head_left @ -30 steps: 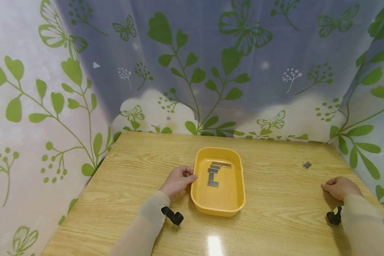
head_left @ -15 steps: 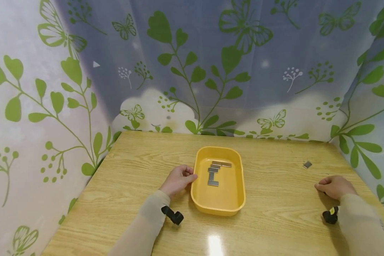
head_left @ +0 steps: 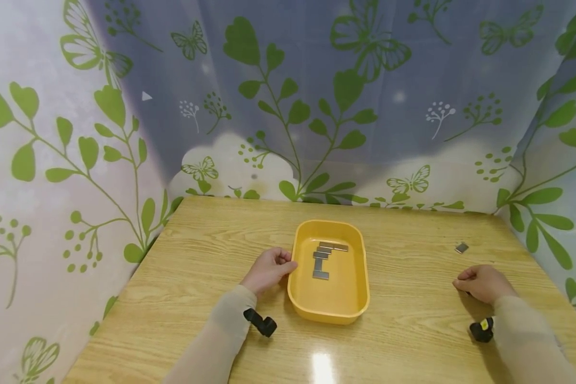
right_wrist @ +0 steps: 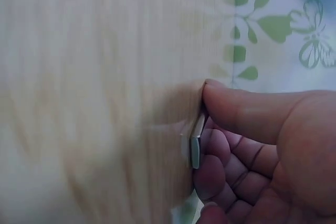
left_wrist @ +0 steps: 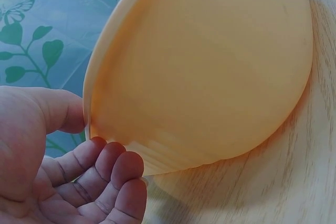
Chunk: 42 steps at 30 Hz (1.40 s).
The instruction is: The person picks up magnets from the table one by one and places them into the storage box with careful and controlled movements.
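My left hand [head_left: 268, 271] pinches the left rim of a yellow plastic tub [head_left: 328, 313], thumb on one side of the wall and fingertips against the other, as the left wrist view shows. Flat silver rectangular metal pieces [head_left: 320, 275] lie in a stepped line on the tub's floor. Over the table to the tub's right is my right hand [head_left: 485, 284]. Between its thumb and fingers, in the right wrist view, it pinches a small flat metal piece [right_wrist: 196, 142]. Another small metal piece [head_left: 461, 247] lies on the table beyond that hand.
A wood-grain table [head_left: 403, 330] carries everything. Behind and at both sides hang printed curtains [head_left: 288, 96] with green leaves and butterflies, meeting the table's far edge. Black wrist cameras [head_left: 261, 322] sit on both sleeves.
My right hand has moved left across the table toward the tub. The left hand stays on the tub's rim, and the pieces in the tub lie as before.
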### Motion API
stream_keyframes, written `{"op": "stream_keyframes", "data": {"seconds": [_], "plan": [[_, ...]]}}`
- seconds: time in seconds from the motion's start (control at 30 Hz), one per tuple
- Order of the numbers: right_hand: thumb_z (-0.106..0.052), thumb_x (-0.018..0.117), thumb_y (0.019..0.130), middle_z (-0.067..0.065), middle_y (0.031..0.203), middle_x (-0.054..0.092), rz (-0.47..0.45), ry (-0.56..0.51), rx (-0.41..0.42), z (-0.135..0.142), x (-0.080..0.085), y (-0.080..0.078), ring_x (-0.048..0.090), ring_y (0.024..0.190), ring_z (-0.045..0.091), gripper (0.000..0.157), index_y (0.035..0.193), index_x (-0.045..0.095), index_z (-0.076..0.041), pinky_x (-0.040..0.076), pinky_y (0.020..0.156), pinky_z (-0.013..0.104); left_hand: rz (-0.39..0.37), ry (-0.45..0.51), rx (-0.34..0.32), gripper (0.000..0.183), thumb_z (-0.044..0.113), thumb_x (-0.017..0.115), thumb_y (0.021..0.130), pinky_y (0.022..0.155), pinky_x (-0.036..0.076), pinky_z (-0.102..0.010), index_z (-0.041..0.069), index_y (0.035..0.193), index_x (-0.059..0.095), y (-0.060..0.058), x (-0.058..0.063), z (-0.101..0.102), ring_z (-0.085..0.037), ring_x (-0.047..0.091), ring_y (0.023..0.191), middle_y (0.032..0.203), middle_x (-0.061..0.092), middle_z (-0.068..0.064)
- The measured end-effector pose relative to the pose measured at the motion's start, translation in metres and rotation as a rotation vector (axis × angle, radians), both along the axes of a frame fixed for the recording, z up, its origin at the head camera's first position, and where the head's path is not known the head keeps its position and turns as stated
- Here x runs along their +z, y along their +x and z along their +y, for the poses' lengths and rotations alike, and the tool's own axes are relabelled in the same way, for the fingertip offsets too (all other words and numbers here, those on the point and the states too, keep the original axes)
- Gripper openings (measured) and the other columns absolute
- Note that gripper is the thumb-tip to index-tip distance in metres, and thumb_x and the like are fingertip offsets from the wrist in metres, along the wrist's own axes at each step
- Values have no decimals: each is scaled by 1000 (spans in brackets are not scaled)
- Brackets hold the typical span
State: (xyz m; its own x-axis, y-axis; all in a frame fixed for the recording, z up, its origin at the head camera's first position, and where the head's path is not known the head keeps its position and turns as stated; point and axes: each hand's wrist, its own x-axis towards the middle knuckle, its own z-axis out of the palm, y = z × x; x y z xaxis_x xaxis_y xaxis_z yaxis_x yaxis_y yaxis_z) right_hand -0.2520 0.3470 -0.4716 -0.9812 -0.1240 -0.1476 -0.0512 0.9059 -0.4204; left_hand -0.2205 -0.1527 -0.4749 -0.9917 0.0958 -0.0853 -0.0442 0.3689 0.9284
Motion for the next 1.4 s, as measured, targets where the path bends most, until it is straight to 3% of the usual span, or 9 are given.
{"op": "stream_keyframes", "data": {"seconds": [0.23,0.53,0.77,1.0,1.23,1.4], "plan": [[-31,67,88,8,87,64,10,-10,14,-18,0,7,57,78,22,31,93,64,0,44,70,40,-6,5,1,18,19,68,90,67,47,-27,5,99,60,-1,-1,0,-18,53,78,89,57,-7],[-30,68,88,3,85,63,23,-13,39,-32,-2,10,56,77,19,29,94,65,-2,44,69,39,-15,0,-1,17,19,68,90,66,48,-27,6,99,60,-1,0,1,-17,53,78,89,57,-6],[-22,71,87,1,82,62,84,-28,114,-53,-4,16,55,72,16,21,90,67,-2,45,65,35,-22,22,-2,17,17,68,90,66,48,-28,5,99,60,0,2,1,-17,53,78,89,57,-7],[-18,71,86,0,80,59,60,-66,172,-72,-4,21,52,72,15,14,89,64,-7,44,65,33,-13,20,-3,18,18,68,90,66,48,-28,5,100,60,-1,-1,0,-18,53,77,89,57,-7],[-33,69,89,10,100,60,13,-84,172,-62,-4,26,57,93,27,42,113,59,0,47,77,46,-19,13,-3,19,19,68,90,67,47,-27,6,101,61,-1,-2,0,-18,54,78,91,57,-7],[-41,70,86,9,99,59,-3,-79,137,-47,-4,31,55,90,25,47,108,59,0,46,76,43,-13,15,-5,20,19,68,90,67,47,-28,5,101,60,-2,-2,0,-18,54,79,91,58,-7]]}}
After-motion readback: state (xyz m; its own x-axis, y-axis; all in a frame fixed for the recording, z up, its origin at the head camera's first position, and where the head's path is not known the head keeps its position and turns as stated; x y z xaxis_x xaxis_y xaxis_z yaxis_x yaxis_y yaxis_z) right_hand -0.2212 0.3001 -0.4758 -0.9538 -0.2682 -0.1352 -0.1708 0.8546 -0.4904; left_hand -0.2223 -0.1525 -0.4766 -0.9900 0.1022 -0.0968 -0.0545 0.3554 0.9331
